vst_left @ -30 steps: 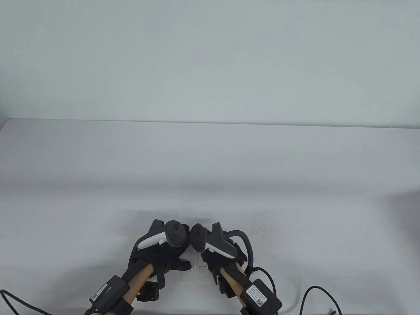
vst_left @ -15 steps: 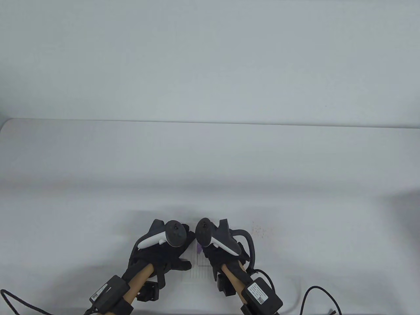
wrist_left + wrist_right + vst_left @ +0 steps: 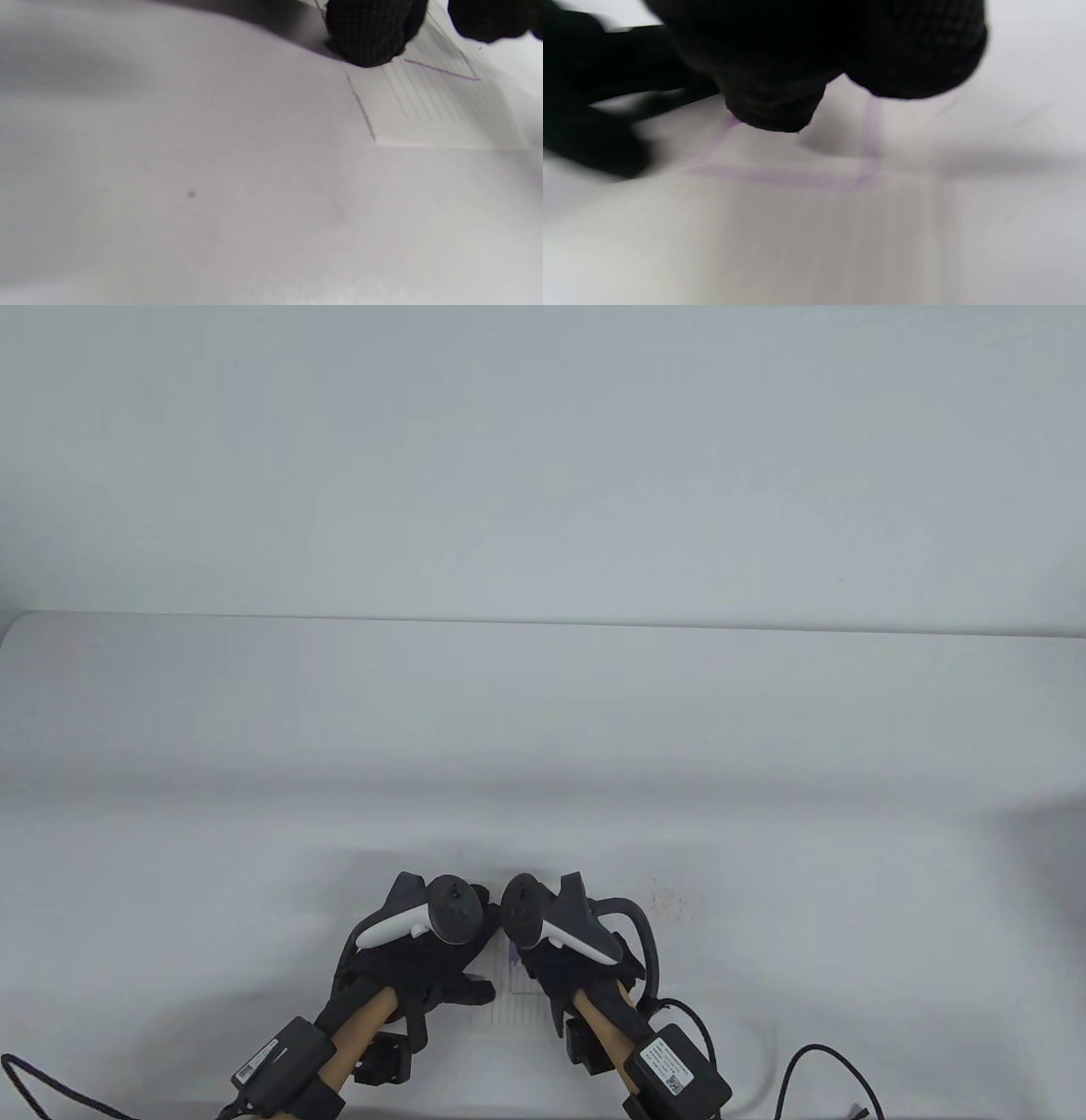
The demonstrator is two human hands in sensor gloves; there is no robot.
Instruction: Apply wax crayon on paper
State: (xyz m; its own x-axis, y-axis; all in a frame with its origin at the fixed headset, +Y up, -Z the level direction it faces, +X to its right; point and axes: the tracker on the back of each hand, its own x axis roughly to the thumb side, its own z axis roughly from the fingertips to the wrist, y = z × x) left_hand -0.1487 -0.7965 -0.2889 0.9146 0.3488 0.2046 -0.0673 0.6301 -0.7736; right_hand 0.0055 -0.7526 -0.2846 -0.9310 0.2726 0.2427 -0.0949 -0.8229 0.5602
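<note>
A small ruled sheet of paper [image 3: 522, 1005] lies near the table's front edge between my hands. My left hand [image 3: 424, 963] rests on its left side; in the left wrist view a gloved fingertip [image 3: 367, 36] presses the paper [image 3: 432, 114] down near its edge. My right hand [image 3: 564, 967] is closed over a purple crayon [image 3: 515, 957], of which only a small purple bit shows beside the glove. In the right wrist view the closed fingers [image 3: 772, 97] hover low over purple lines [image 3: 785, 176] drawn as part of a box on the paper; the crayon's tip is hidden.
The white table [image 3: 543, 746] stretches far behind the hands to a pale wall. Faint reddish specks [image 3: 666, 899] mark the surface right of the right hand. Black cables [image 3: 814, 1060] trail from the wrists at the front edge.
My right hand shifted a little to the right over the paper, then slightly back left, and the purple crayon came into sight. My left hand has stayed in place.
</note>
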